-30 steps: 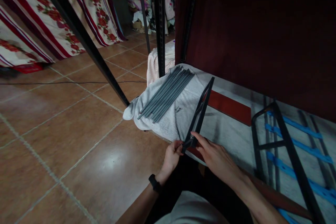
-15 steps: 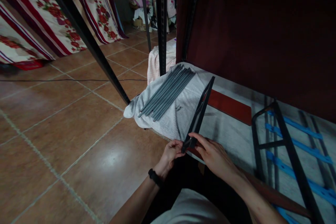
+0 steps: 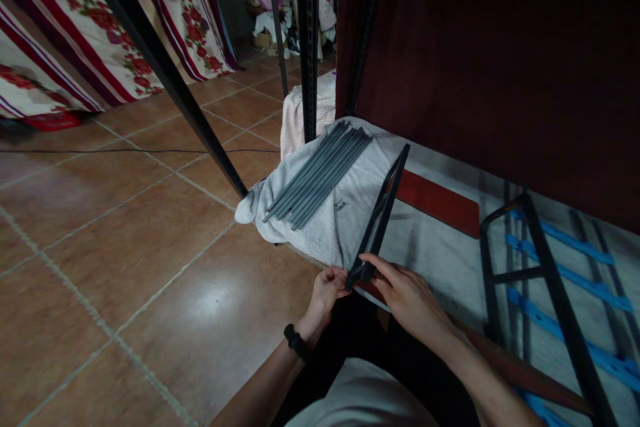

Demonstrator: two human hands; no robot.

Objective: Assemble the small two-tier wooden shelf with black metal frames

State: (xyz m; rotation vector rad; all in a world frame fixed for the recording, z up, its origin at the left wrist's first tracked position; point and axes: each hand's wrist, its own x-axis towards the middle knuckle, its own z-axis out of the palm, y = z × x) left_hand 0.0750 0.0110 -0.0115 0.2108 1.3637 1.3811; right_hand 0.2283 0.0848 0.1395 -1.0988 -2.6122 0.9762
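Note:
A dark metal bracket frame (image 3: 385, 213) stands tilted over the grey cloth, its near end in front of my body. My left hand (image 3: 327, 290) is closed, with thumb and fingers pinching the bracket's near lower corner. From the right, my right hand (image 3: 407, 293) grips the same end, its index finger lying along the top edge and the other fingers partly hidden. Left of the bracket, several thin grey metal rods (image 3: 320, 177) lie side by side in a bundle on the grey cloth (image 3: 327, 240). A flat reddish-brown board (image 3: 435, 203) lies just right of the bracket.
A second dark metal frame (image 3: 520, 273) and blue slotted strips (image 3: 575, 280) lie to the right. Dark upright posts (image 3: 309, 47) and a slanting post (image 3: 175, 87) rise at the left. A dark red panel (image 3: 490, 80) stands behind. Tiled floor (image 3: 150, 260) stretches left, crossed by a thin cable (image 3: 125, 151).
Almost nothing differs. Both hands keep their hold on the bracket frame, and the rods and board lie where they were.

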